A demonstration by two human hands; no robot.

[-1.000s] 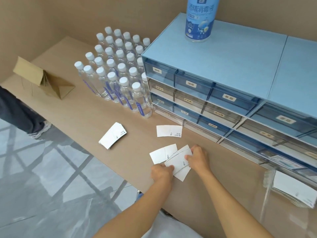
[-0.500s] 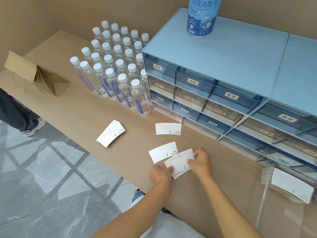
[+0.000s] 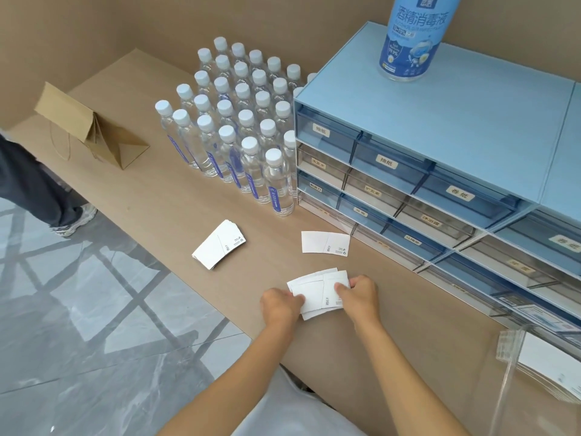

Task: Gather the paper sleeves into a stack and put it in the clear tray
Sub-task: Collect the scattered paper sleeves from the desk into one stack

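Both hands hold a loose bunch of white paper sleeves on the tan table near its front edge. My left hand pinches the bunch's left end and my right hand grips its right end. The sleeves in the bunch are fanned, not squared up. A single flat sleeve lies further back, near the drawers. A small pile of sleeves lies to the left. The clear tray stands at the right edge with white sleeves inside.
A block of several water bottles stands at the back. A blue drawer cabinet fills the right, a spray can on top. A folded brown paper bag lies far left. A person's leg is beside the table.
The sleeve that lay just left of the bunch has been taken into it. Both hands have drawn the sleeves closer together.
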